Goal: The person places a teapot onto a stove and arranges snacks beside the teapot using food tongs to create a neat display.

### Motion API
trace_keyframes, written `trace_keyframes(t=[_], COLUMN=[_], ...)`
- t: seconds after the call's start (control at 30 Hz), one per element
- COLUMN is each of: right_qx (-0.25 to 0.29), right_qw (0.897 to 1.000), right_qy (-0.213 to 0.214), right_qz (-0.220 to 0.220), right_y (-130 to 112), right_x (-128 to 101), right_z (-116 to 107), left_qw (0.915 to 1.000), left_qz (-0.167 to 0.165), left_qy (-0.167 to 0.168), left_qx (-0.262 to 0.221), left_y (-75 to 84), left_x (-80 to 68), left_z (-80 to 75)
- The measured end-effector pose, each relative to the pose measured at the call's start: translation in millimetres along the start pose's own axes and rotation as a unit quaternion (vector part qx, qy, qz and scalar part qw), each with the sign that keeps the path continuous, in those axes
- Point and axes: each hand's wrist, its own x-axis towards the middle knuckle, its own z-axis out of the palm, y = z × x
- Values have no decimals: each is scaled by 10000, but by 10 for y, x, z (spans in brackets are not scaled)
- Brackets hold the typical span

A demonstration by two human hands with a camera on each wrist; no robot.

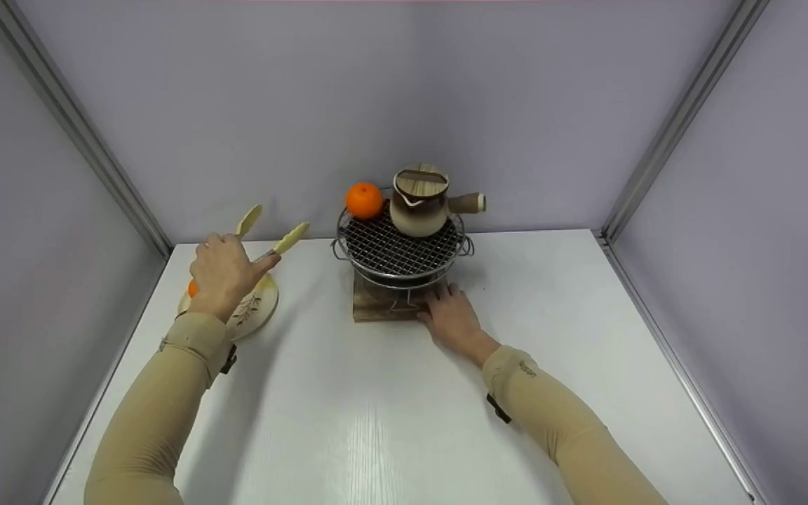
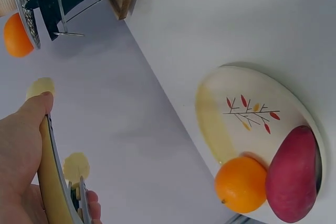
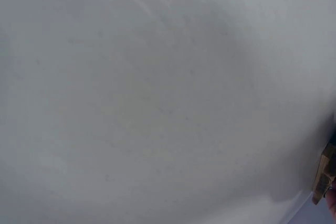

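In the head view my left hand (image 1: 224,273) grips a pair of tongs (image 1: 290,238) with cream tips. The tips are spread apart with nothing between them. Below that hand sits an oval plate (image 2: 212,114) with a leaf pattern; an orange (image 2: 240,184) and a dark red sweet potato (image 2: 292,177) lie on it in the left wrist view. My right hand (image 1: 454,321) holds the right front corner of the wooden base (image 1: 383,305) under a small grill stove. On the wire grill (image 1: 397,252) are another orange (image 1: 364,201) and a brown-and-cream teapot (image 1: 418,210) with a wooden lid.
Everything stands on a white table (image 1: 348,414). A pale back wall (image 1: 516,112) rises close behind the stove, with side walls at left and right. The teapot's side handle (image 1: 468,203) sticks out to the right, and wire loops (image 1: 469,246) project from the grill's sides.
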Motion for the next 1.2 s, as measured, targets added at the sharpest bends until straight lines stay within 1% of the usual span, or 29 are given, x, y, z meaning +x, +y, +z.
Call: trace_keyframes(t=[0.2, 0.4, 0.63, 0.77, 0.93, 1.2], right_qx=[19, 36, 11, 13, -72, -50], right_qw=[10000, 10000, 9998, 10000, 9997, 9997], right_qy=[10, -46, -181, -35, 202, 209], right_qz=[-32, 28, 110, 31, -119, -143], right_y=[6, 13, 5, 3, 9, 13], right_x=[0, 13, 16, 4, -7, -7], right_z=[1, 10, 12, 13, 22, 25], left_qw=[10000, 9998, 9997, 9993, 9987, 9981], left_qz=[-70, -181, -245, -325, -451, -562], left_qy=[49, 42, 56, -12, 4, -138], left_qx=[38, -90, 65, 172, 256, 213], left_y=[-62, -147, -308, -396, -463, -567], left_x=[-18, -15, -38, -67, -90, -140], left_z=[25, 40, 66, 71, 71, 102])
